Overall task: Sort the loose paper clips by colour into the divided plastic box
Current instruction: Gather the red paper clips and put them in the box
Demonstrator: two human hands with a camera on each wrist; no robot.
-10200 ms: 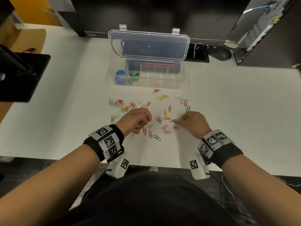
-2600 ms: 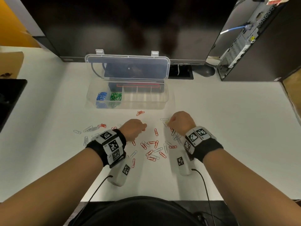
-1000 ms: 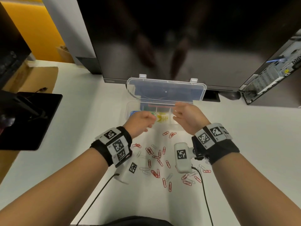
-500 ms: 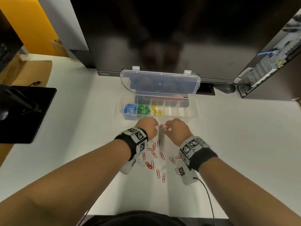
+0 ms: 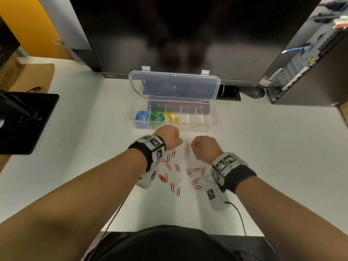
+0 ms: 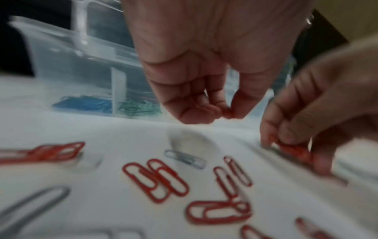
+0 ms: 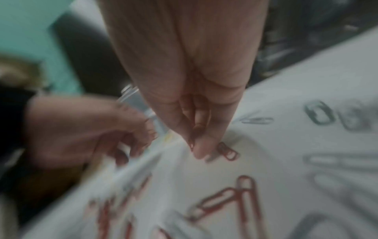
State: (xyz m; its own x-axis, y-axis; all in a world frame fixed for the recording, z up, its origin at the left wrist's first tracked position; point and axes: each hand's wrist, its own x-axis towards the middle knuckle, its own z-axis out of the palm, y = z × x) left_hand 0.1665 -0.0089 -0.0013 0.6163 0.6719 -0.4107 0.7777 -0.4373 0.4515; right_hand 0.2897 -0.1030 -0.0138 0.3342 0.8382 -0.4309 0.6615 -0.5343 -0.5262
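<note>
The clear divided box point(image 5: 211, 120) stands open, with blue clips point(image 5: 141, 116), green clips point(image 5: 157, 116) and yellow clips point(image 5: 172, 117) in its three left compartments. Just in front of it, my left hand point(image 5: 178, 143) is curled, thumb against fingertips point(image 6: 204, 111), with a hint of red between them. My right hand point(image 5: 194, 146) pinches red paper clips point(image 6: 292, 150) just above the table. Loose red clips point(image 5: 177, 167) and silver clips point(image 5: 178, 181) lie scattered between my wrists. One red clip point(image 7: 227, 152) lies right by my right fingertips point(image 7: 201, 150).
The box lid point(image 5: 174, 85) stands up against a dark monitor point(image 5: 178, 34). A computer tower point(image 5: 308, 59) is at the back right and a mouse point(image 5: 254, 92) beside it. A black stand point(image 5: 24, 119) sits at the left. Camera cables trail off the table's front edge.
The two red clips that lay between my fingertips in front of the box are gone from the table. Both hands have drawn slightly apart and towards me.
</note>
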